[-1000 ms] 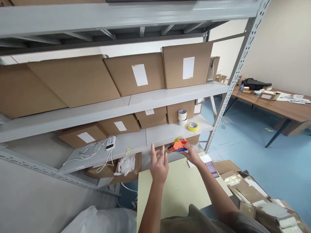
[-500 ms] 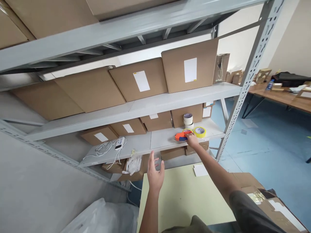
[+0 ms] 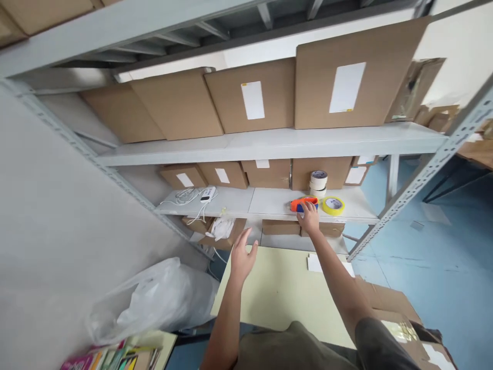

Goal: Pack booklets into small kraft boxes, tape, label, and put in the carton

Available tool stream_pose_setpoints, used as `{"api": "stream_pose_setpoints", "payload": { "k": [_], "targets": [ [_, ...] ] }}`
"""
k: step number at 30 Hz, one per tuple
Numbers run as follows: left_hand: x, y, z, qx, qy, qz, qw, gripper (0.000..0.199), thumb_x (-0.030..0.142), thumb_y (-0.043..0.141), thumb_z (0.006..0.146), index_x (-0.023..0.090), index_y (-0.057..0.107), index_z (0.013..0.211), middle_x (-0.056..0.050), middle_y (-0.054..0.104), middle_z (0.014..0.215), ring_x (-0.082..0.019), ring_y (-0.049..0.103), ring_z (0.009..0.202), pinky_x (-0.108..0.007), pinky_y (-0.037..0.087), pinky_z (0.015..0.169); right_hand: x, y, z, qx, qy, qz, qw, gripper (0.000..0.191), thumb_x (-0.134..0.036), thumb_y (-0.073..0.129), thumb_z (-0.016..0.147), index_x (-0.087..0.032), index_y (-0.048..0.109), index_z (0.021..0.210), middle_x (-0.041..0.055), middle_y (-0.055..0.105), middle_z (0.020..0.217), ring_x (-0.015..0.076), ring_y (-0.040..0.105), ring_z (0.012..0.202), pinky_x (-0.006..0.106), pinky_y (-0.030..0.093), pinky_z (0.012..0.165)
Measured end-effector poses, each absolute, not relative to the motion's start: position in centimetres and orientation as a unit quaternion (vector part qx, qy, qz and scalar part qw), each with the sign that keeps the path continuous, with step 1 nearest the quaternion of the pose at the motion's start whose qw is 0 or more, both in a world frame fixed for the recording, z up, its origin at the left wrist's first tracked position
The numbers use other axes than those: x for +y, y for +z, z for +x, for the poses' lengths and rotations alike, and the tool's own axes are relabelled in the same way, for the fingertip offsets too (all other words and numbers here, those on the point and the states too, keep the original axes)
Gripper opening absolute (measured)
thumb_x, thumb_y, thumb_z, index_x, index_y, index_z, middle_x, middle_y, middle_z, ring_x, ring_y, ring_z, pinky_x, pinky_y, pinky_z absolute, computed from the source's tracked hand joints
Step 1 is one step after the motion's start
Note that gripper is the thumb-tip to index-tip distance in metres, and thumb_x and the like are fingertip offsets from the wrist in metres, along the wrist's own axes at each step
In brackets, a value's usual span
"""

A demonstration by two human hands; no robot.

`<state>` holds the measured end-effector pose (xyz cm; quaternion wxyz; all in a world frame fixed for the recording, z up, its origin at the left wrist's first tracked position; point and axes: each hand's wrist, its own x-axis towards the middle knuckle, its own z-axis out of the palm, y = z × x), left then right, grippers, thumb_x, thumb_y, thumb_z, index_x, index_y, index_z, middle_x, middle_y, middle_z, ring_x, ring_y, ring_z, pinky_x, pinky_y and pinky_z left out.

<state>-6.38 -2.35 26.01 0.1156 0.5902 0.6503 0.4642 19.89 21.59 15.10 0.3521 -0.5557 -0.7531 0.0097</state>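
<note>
My right hand [image 3: 308,218] reaches to the middle shelf, its fingers bent over the near side of an orange and blue tape dispenser [image 3: 299,204]. The dispenser lies near the shelf's front edge; part of it is hidden by the fingers. Just right of it lies a yellow-rimmed roll of tape [image 3: 333,205]. Behind stand stacked white tape rolls [image 3: 318,180]. My left hand [image 3: 242,257] is raised above the pale table, fingers apart, holding nothing.
Cardboard boxes [image 3: 254,97] line the grey metal shelves [image 3: 269,143]. A white power strip [image 3: 208,194] with cables lies left on the shelf. Below are a pale table [image 3: 285,298], white paper [image 3: 315,263], a large plastic bag [image 3: 165,293] and cartons [image 3: 385,298] at right.
The view has shifted, showing more of the floor-side area at left. My right hand has moved from the dispenser's right end toward its near side. My left hand stays raised and open.
</note>
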Motion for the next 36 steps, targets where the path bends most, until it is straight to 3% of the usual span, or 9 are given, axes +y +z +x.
{"api": "stream_pose_setpoints", "payload": {
  "k": [3,8,16,22,28,36],
  "targets": [
    [-3.0,24.8,-7.1,0.676,0.452,0.561,0.158,0.048,0.033,0.06,0.095,0.027,0.06,0.143,-0.01,0.064,0.144,-0.024,0.064,0.127,-0.038,0.059,0.098,19.0,13.1,18.1,-0.759,0.072,-0.497,0.414,0.055,-0.035,0.053,0.095,-0.017,0.056,0.147,0.017,0.058,0.148,0.0354,0.043,0.143,0.056,0.039,0.118],
    [-5.5,21.7,-9.0,0.72,0.435,0.497,0.211,0.051,0.03,0.059,0.095,0.027,0.059,0.146,-0.009,0.06,0.15,-0.024,0.06,0.134,-0.04,0.056,0.106,13.2,8.5,13.6,-0.773,0.207,-0.434,0.414,0.054,-0.043,0.053,0.097,-0.017,0.06,0.143,0.0175,0.056,0.152,0.0342,0.045,0.146,0.057,0.039,0.121],
    [-15.1,17.2,-15.1,0.807,0.371,0.426,0.171,0.053,0.027,0.056,0.095,0.024,0.056,0.148,-0.011,0.058,0.153,-0.027,0.057,0.139,-0.046,0.051,0.112,2.1,3.8,5.9,-0.801,0.356,-0.367,0.311,0.049,-0.043,0.056,0.097,-0.02,0.064,0.139,0.0166,0.056,0.153,0.0332,0.052,0.142,0.056,0.045,0.118],
    [-21.3,15.8,-18.6,0.83,0.379,0.386,0.136,0.051,0.025,0.058,0.095,0.022,0.056,0.146,-0.011,0.059,0.151,-0.026,0.059,0.136,-0.043,0.051,0.112,-1.1,5.7,0.6,-0.846,0.356,-0.311,0.245,0.052,-0.044,0.053,0.099,-0.021,0.06,0.146,0.0137,0.055,0.155,0.03,0.05,0.145,0.052,0.043,0.12],
    [-26.1,15.0,-22.4,0.818,0.413,0.385,0.11,0.052,0.023,0.06,0.093,0.02,0.058,0.144,-0.011,0.06,0.15,-0.026,0.055,0.14,-0.045,0.041,0.122,-5.6,7.8,-6.5,-0.878,0.342,-0.259,0.211,0.056,-0.045,0.052,0.1,-0.019,0.055,0.15,0.0149,0.057,0.153,0.0307,0.05,0.145,0.053,0.04,0.123],
    [-37.9,10.9,-34.3,0.844,0.415,0.316,0.127,0.056,0.022,0.063,0.091,0.018,0.058,0.146,-0.012,0.061,0.148,-0.028,0.056,0.139,-0.047,0.044,0.12,-17.1,5.5,-17.5,-0.892,0.343,-0.232,0.18,0.061,-0.045,0.052,0.099,-0.02,0.05,0.155,0.014,0.051,0.159,0.0308,0.042,0.151,0.053,0.036,0.124]
  ]
}}
